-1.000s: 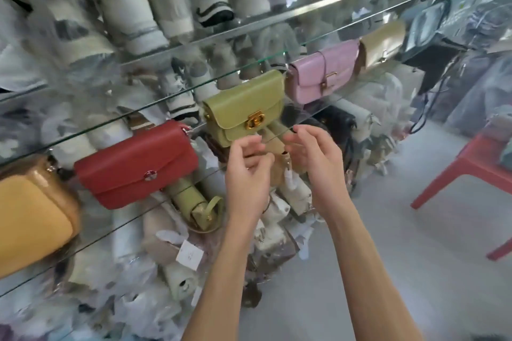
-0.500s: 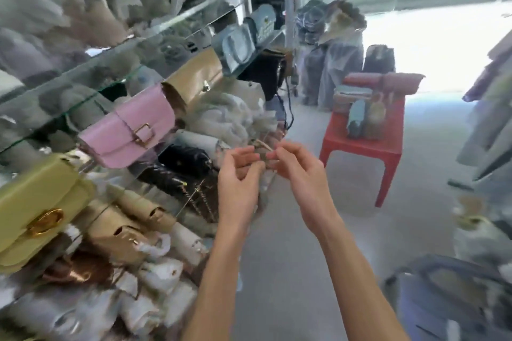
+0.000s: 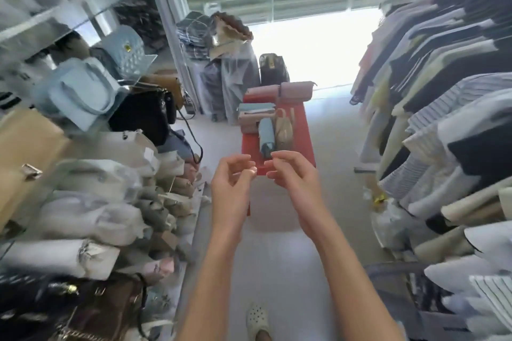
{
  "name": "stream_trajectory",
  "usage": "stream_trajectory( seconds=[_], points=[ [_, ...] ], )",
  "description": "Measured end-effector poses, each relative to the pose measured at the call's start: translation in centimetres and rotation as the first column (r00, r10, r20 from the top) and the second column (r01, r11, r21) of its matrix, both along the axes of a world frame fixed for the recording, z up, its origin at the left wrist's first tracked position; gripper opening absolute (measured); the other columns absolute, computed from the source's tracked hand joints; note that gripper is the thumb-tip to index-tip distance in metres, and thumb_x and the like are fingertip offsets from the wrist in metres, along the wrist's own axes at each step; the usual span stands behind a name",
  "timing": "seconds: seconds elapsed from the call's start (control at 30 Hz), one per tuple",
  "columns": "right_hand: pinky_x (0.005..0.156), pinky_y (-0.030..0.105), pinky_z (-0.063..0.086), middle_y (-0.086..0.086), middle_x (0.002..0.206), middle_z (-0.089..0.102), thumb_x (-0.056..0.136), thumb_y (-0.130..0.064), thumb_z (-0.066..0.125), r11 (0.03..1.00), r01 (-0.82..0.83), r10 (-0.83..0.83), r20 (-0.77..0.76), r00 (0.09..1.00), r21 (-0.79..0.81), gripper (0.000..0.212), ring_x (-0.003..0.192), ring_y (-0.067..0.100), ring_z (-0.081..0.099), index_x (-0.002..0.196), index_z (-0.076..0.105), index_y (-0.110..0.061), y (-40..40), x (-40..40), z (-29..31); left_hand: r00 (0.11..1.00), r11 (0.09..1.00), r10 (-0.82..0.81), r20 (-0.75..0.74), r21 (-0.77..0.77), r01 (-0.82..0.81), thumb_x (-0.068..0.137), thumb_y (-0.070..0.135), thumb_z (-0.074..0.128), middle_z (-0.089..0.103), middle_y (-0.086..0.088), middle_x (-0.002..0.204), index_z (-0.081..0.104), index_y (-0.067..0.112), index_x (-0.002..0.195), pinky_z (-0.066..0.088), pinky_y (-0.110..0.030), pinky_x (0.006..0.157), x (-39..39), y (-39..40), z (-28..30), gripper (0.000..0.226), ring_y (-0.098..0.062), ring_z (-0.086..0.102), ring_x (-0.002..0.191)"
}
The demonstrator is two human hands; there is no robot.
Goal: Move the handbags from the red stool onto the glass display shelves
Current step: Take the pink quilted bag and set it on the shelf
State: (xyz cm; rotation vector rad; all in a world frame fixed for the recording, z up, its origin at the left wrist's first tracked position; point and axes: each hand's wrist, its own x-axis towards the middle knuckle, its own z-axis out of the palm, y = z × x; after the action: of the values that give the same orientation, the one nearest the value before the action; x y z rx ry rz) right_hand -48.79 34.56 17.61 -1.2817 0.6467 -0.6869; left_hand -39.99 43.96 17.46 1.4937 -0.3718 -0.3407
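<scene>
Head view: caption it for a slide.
Both empty hands, left hand and right hand, raised toward red stool still holding handbags.

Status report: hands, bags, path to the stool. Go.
Left hand and right hand empty, fingers loosely curled, raised side by side. Several handbags on the red stool ahead. Floor between looks clear.

I count one red stool carrying about six handbags: two pink at its far edge, a teal-and-pink stack at its left edge, one blue, one beige. Two hands. One white shoe.
</scene>
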Motion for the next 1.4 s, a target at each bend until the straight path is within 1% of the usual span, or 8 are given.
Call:
stream_trajectory(
  seconds=[0.2,0.37,0.47,0.7,0.93,1.03,1.17,1.4],
  points=[
    [0.086,0.026,0.058,0.007,0.106,0.080,0.103,-0.014,0.066,0.989,0.144,-0.144,0.004,0.990,0.026,0.011,0.088,0.012,0.074,0.107,0.074,-0.020,-9.8,5.5,1.1,0.989,0.989,-0.149,-0.008,0.009,0.149,0.093,-0.002,0.063,0.074,0.004,0.101,0.070,0.024,0.099,0.053,-0.023,0.078,7.6,-11.2,0.8,0.028,-0.006,0.069,0.091],
    [0.083,0.023,0.057,0.013,0.109,0.078,0.101,-0.011,0.069,0.966,0.257,-0.257,0.028,0.966,0.017,0.011,0.088,0.016,0.073,0.103,0.073,-0.021,-17.5,8.3,1.4,0.975,0.975,-0.221,-0.035,0.008,0.222,0.092,0.000,0.063,0.074,0.013,0.094,0.070,0.027,0.094,0.055,-0.032,0.086,11.4,-20.0,1.0,0.028,-0.016,0.071,0.092],
    [0.084,0.024,0.058,0.012,0.108,0.079,0.102,-0.011,0.068,0.953,0.304,-0.303,0.044,0.952,-0.012,0.012,0.088,0.017,0.076,0.103,0.074,-0.021,-22.9,10.1,1.2,0.972,0.974,-0.228,-0.047,-0.001,0.228,0.093,-0.001,0.065,0.075,0.006,0.102,0.070,0.024,0.095,0.056,-0.030,0.086,13.3,-25.1,0.5,0.026,-0.020,0.072,0.096],
    [0.084,0.023,0.059,0.007,0.106,0.080,0.104,-0.011,0.066,0.968,0.250,-0.251,0.025,0.968,0.012,0.010,0.090,0.015,0.076,0.109,0.072,-0.017,-35.7,15.3,0.2,0.973,0.974,-0.218,-0.071,0.040,0.221,0.093,0.000,0.064,0.076,-0.002,0.102,0.071,0.021,0.101,0.056,-0.038,0.094,18.7,-37.1,-0.9,0.023,-0.029,0.071,0.103],
    [0.098,0.041,0.058,0.009,0.112,0.079,0.104,-0.017,0.068,0.992,0.125,-0.126,-0.050,0.991,-0.014,0.011,0.095,0.020,0.076,0.106,0.074,-0.026,-46.7,20.2,-1.1,0.983,0.984,-0.158,-0.097,0.065,0.165,0.094,0.002,0.063,0.078,0.002,0.105,0.070,0.025,0.101,0.055,-0.034,0.084,23.8,-48.1,-2.8,0.025,-0.021,0.071,0.102],
    [0.099,0.044,0.057,0.006,0.113,0.079,0.103,-0.019,0.068,0.993,0.115,-0.114,-0.087,0.990,0.010,0.012,0.102,0.026,0.076,0.106,0.074,-0.029,-50.5,22.3,-2.3,0.980,0.974,-0.183,-0.078,0.121,0.191,0.094,0.007,0.065,0.076,0.007,0.111,0.069,0.030,0.105,0.055,-0.035,0.091,26.3,-51.7,-4.6,0.025,-0.013,0.070,0.107],
    [0.099,0.042,0.057,0.009,0.115,0.078,0.103,-0.020,0.069,0.993,0.117,-0.116,-0.173,0.978,-0.006,0.014,0.108,0.030,0.074,0.111,0.073,-0.031,-55.8,26.4,-4.5,0.975,0.952,-0.215,-0.062,0.208,0.224,0.093,0.015,0.066,0.074,0.009,0.116,0.068,0.030,0.112,0.056,-0.042,0.101,30.8,-57.1,-7.3,0.024,-0.012,0.068,0.112],
    [0.100,0.031,0.056,-0.005,0.123,0.074,0.105,-0.025,0.067,0.995,0.082,-0.094,-0.274,0.957,-0.057,0.031,0.114,0.016,0.072,0.115,0.060,-0.053,-62.6,32.3,-7.3,0.945,0.897,-0.296,-0.136,0.301,0.324,0.097,0.020,0.064,0.069,0.010,0.123,0.063,0.030,0.123,0.054,-0.033,0.098,37.1,-63.6,-11.8,0.027,-0.008,0.065,0.113]
  ],
)
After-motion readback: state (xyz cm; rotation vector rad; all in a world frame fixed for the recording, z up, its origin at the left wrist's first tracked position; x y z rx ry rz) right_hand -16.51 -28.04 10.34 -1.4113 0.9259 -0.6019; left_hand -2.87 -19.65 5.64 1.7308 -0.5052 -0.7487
